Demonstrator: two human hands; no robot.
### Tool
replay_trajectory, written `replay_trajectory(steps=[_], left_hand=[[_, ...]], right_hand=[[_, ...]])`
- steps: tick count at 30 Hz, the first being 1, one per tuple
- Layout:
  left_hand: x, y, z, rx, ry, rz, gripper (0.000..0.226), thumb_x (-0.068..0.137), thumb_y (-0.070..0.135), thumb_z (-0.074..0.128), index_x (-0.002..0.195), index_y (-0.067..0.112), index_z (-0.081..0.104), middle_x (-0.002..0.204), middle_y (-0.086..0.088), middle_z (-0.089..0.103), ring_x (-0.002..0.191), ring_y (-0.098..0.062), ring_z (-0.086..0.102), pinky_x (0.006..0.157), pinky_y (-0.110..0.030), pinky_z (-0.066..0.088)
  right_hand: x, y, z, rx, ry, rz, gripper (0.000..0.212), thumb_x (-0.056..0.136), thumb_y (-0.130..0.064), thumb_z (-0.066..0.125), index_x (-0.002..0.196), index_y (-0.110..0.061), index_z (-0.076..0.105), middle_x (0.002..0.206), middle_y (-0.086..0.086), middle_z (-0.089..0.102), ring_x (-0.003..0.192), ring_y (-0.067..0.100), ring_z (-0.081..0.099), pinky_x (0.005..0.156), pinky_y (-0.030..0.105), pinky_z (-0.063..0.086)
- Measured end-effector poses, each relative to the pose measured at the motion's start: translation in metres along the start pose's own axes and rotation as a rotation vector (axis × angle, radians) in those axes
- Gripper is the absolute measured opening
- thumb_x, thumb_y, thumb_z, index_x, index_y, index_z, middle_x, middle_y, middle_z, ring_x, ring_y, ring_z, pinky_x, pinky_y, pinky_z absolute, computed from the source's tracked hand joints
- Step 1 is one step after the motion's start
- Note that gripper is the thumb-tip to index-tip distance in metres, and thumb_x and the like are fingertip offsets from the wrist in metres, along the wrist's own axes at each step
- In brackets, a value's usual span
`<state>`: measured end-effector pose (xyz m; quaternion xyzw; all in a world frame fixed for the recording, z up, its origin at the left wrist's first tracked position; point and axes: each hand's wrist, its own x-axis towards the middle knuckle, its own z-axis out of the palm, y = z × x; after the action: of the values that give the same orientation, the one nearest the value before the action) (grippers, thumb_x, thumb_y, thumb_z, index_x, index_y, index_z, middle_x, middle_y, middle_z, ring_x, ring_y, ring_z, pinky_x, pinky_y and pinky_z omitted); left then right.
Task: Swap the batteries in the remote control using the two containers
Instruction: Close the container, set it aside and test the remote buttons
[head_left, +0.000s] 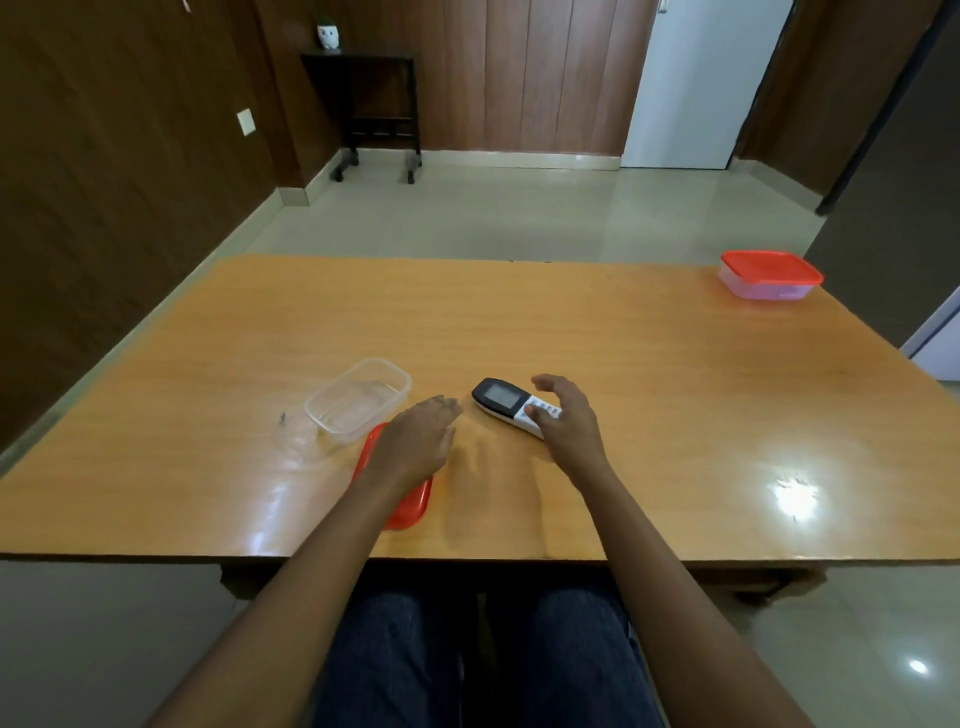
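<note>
A white remote control (504, 402) with a dark screen end lies face up near the middle of the wooden table (649, 374). My right hand (566, 421) hovers over its button end, fingers spread and curved, thumb close to the buttons. My left hand (421, 439) is open, palm down, just left of the remote, above a red lid (402, 506) lying on the table. An open clear plastic container (358, 400) that looks empty stands left of that hand. A second clear container with its red lid on (769, 275) sits at the far right corner.
A small dark speck (283, 417) lies left of the open container. The table's near edge is just above my lap. Beyond the table are a tiled floor, a dark rolling stand (374, 104) by the wall and a white door.
</note>
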<state>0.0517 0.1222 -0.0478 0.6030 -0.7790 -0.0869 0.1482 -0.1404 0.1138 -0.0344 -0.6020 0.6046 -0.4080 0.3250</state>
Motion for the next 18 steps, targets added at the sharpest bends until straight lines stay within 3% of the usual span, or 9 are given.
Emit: replay_trajectory(steps=[5,8,11,14,16,18], left_hand=[[-0.056,-0.032,0.006,-0.035,0.134,-0.089,0.045,0.091,0.025,0.036,0.128,0.010,0.057,0.140,-0.007,0.052,0.137,-0.019,0.041,0.110,-0.032,0.034],[-0.075,-0.046,0.009,-0.106,0.036,-0.199,0.042,0.096,0.022,0.041,0.137,0.014,0.046,0.152,-0.001,0.036,0.144,-0.014,0.025,0.114,-0.032,0.028],[-0.079,-0.047,0.011,-0.170,-0.051,-0.219,0.046,0.099,0.025,0.037,0.145,0.022,0.032,0.158,0.006,0.020,0.147,-0.009,0.010,0.116,-0.029,0.024],[-0.079,-0.046,0.007,-0.179,-0.088,-0.200,0.048,0.100,0.022,0.033,0.147,0.026,0.025,0.158,0.007,0.015,0.146,-0.010,0.014,0.115,-0.031,0.028],[-0.079,-0.044,0.003,-0.268,-0.072,-0.176,0.048,0.098,0.024,0.036,0.146,0.023,0.028,0.157,0.003,0.020,0.144,-0.015,0.023,0.114,-0.036,0.031],[-0.079,-0.044,-0.004,-0.380,0.093,-0.155,0.047,0.094,0.029,0.043,0.140,0.017,0.042,0.151,-0.003,0.036,0.140,-0.019,0.034,0.113,-0.037,0.034]], right_hand=[[0.002,-0.033,0.055,-0.127,-0.306,0.017,0.028,0.090,-0.005,0.052,0.117,-0.004,0.059,0.123,0.013,0.061,0.113,0.025,0.055,0.090,0.029,0.043],[0.004,-0.047,0.087,-0.334,-0.452,-0.009,0.037,0.089,-0.008,0.051,0.126,-0.007,0.053,0.127,0.016,0.058,0.117,0.029,0.053,0.094,0.036,0.043],[0.008,-0.053,0.105,-0.514,-0.462,-0.005,0.036,0.087,-0.008,0.051,0.123,-0.004,0.051,0.122,0.016,0.058,0.111,0.031,0.053,0.086,0.036,0.042],[0.012,-0.062,0.110,-0.448,-0.428,0.121,0.028,0.083,-0.004,0.055,0.111,0.000,0.052,0.104,0.015,0.055,0.089,0.026,0.052,0.073,0.037,0.045],[0.018,-0.071,0.106,-0.447,-0.415,0.115,0.022,0.083,0.000,0.053,0.105,0.003,0.054,0.098,0.016,0.055,0.088,0.027,0.052,0.072,0.037,0.046],[0.028,-0.084,0.096,-0.458,-0.334,0.069,0.027,0.081,0.004,0.054,0.107,0.010,0.060,0.104,0.022,0.063,0.096,0.032,0.060,0.078,0.039,0.051]])
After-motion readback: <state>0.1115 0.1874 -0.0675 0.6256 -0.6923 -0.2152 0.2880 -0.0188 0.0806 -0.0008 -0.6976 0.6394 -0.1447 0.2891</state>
